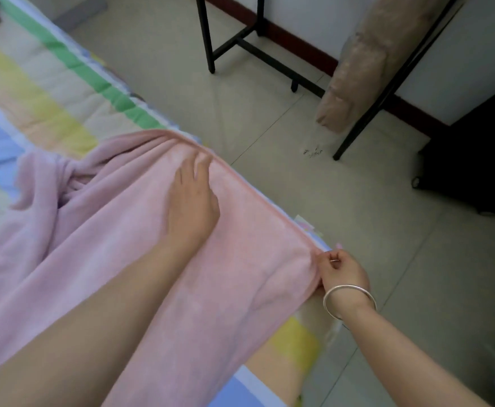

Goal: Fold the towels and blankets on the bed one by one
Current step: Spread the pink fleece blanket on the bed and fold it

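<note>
Fingers point(332, 259) of the right hand point(343, 271) are curled in, pinching the hemmed edge of the pink blanket point(108, 245) right at the side of the bed point(49, 92); a silver bangle point(349, 301) sits on that wrist. Further along the same hem, the left hand point(192, 198) lies flat on the blanket, its fingers stretched out and gripping nothing. The hem runs taut between the two hands, while the rest of the blanket lies rumpled across the striped bedcover. Beyond the bed's edge is the tiled floor point(299, 186), with a black metal frame point(231, 39) and a beige bundle point(363, 69) leaning near the wall.
</note>
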A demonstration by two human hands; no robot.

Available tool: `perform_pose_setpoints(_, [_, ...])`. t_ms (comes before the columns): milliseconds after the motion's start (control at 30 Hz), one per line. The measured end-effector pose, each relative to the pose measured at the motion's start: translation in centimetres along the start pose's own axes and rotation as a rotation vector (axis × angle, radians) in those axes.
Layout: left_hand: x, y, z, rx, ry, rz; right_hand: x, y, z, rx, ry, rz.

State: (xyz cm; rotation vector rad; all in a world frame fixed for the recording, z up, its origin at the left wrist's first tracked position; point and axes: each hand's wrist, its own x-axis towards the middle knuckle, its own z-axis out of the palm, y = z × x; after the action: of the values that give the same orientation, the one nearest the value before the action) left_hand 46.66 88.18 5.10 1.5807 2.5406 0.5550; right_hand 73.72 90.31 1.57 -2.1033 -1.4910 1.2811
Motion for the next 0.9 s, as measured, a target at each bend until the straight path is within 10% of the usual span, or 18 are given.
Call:
perform_pose_setpoints(333, [-23.3, 1.7, -3.8, -0.155, -0.222, 0.430, -4.2, 1.9, 2.4, 0.250, -0.087, 0.192])
perform_pose_setpoints(900, [-34.9, -5.3, -4.4, 0.380, -0.272, 0.066, -8.2, 2.2, 4.2, 0.465, -0.089, 0.188])
